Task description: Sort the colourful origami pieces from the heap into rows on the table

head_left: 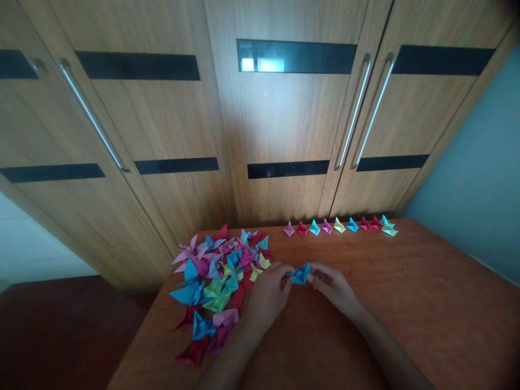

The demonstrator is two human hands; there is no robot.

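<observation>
Between my two hands, over the middle of the table, is a small blue origami boat (301,274). My left hand (271,290) pinches its left tip, and my right hand (331,286) grips its right end with thumb and fingers. Close by my left hand and forearm lies a loose pile of folded paper pieces (219,292) in pink, red, blue, green, yellow and purple. Part of that pile is hidden behind my left arm. Along the back edge runs a row of small folded paper boats (327,226) in several colours, standing with their points up.
The reddish-brown wooden table (398,303) reaches back to a wooden wardrobe (280,119) with dark strips and long metal handles (357,111). A pale blue wall (475,179) stands at the right. Dark floor (73,330) shows past the table's left edge.
</observation>
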